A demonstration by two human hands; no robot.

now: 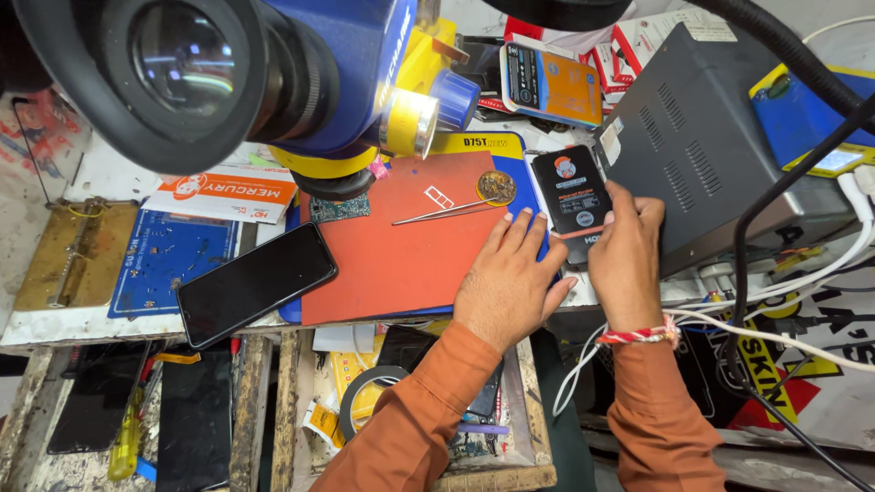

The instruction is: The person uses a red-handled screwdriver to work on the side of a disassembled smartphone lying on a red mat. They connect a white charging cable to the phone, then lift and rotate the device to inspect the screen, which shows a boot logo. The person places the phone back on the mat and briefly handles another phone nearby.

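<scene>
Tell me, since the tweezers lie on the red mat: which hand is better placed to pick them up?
Probably the left hand: it lies flat on the red mat, fingers pointing toward the tweezers. The right hand is busy on the small black device, farther away.

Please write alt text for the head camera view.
The right hand holds a small black rectangular device; the left hand rests flat on a red rubber work mat carrying metal tweezers, under a blue microscope.

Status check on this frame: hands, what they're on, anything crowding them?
Left hand flat on red mat, empty. Right hand gripping small black device. Tweezers lie loose on mat; grey metal box close at right.
</scene>
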